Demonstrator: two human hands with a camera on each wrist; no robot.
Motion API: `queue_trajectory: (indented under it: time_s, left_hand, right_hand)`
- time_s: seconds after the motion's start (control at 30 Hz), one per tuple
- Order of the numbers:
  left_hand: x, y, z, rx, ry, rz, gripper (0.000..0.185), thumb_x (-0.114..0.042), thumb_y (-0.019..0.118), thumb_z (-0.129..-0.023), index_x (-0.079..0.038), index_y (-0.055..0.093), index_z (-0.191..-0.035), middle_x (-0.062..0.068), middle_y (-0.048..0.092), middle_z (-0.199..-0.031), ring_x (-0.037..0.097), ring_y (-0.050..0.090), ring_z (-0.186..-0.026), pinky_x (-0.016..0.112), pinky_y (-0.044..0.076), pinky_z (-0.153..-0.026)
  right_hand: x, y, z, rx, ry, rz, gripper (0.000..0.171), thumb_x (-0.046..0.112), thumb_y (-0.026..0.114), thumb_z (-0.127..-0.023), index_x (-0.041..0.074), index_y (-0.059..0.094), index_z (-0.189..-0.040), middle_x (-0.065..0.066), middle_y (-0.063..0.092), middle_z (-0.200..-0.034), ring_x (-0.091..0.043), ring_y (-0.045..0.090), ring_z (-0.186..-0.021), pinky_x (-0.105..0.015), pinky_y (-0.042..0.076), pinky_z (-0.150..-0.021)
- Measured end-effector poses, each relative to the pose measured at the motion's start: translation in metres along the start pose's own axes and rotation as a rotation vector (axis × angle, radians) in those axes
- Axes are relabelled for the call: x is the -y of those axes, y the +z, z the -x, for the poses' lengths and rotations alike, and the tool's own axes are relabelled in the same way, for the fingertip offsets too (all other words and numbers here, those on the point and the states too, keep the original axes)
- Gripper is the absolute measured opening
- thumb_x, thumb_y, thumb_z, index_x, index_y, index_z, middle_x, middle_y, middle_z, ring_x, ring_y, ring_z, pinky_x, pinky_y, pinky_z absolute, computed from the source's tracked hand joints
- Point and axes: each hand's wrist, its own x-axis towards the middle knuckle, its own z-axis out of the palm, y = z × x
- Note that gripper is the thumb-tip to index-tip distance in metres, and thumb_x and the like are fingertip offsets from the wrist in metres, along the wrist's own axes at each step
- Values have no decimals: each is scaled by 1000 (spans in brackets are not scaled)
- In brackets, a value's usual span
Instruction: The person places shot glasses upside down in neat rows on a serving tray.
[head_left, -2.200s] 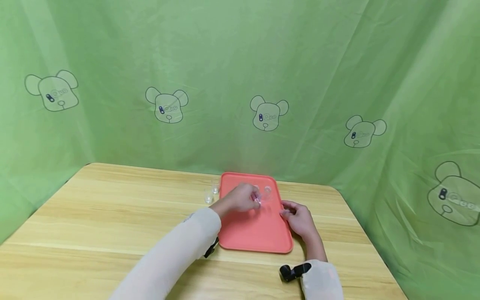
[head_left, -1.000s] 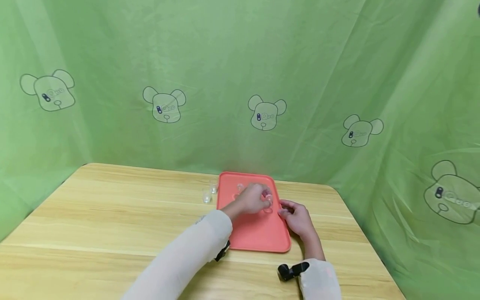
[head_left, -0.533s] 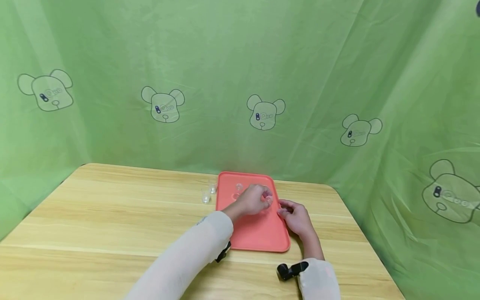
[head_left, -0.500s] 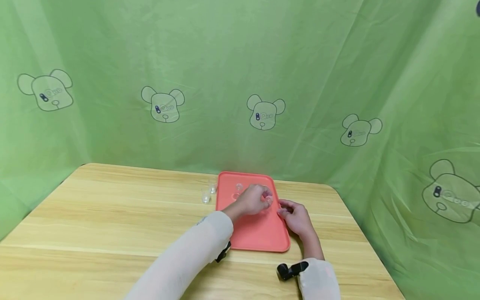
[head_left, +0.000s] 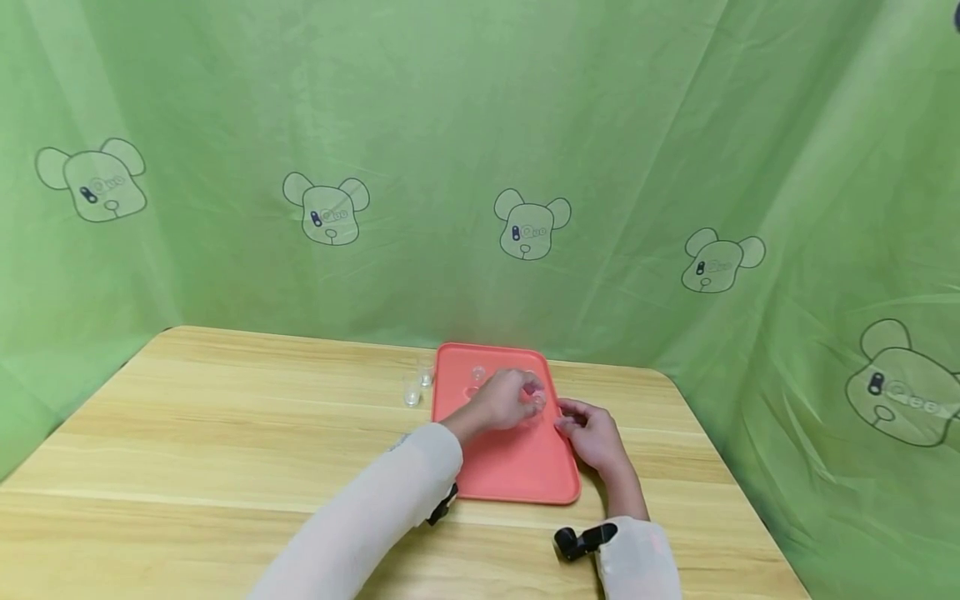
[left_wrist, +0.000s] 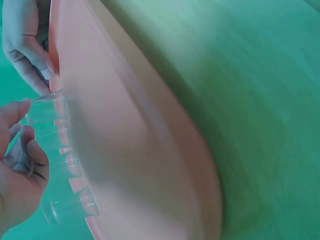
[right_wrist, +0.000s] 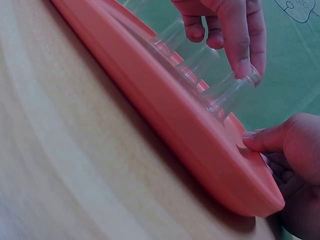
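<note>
Left hand: pinches a clear cup on the pink tray
Right hand: grips the tray's edge

From my head, the wide view looks forward and down from well back, taking in the bench, the green cloth behind it and both my sleeved forearms. The camera on my left wrist sits low and close, rolled so far over that the clear cups on the red tray lie sideways, with my left hand at the picture's left edge; the one on my right wrist is just as near, tilted, facing the tray's side with my right hand at lower right. All three views share the tray and both hands, small in the head view and large in the wrist views.
</note>
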Motion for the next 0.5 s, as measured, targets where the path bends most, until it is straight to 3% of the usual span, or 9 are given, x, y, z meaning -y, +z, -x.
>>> queue_trajectory:
  time_s: [0.07,0.17,0.37,0.5]
  left_hand:
    - [1,-4,2,-2,-11,-14,32,-21,73,-96,-12,70,-127,1,70,-117,16,64,-111,35,48,-102]
    - [4,-12,6,-14,-9,-27,35,-20,73,-95,-14,69,-130,1,70,-121,16,64,-115,41,44,-106]
    - [11,-35,13,-15,19,7,37,-12,75,-93,-8,69,-129,8,69,-121,23,64,-110,28,51,-88]
    - [17,-49,19,-21,30,-3,37,-11,75,-93,-5,68,-129,10,69,-119,25,66,-105,31,51,-88]
  right_hand:
    - [0,0,0,1,2,6,39,5,61,-101,1,61,-139,-17,69,-117,-26,63,-104,-25,53,-77]
    - [1,1,0,1,5,8,38,5,61,-101,0,61,-139,-17,69,-116,-26,63,-103,-26,53,-77]
    - [3,2,1,-3,6,12,38,5,61,-101,0,61,-139,-17,69,-114,-26,63,-102,-27,53,-77]
    - [2,1,1,-9,2,17,38,5,61,-101,0,61,-139,-17,69,-115,-26,63,-103,-27,52,-77]
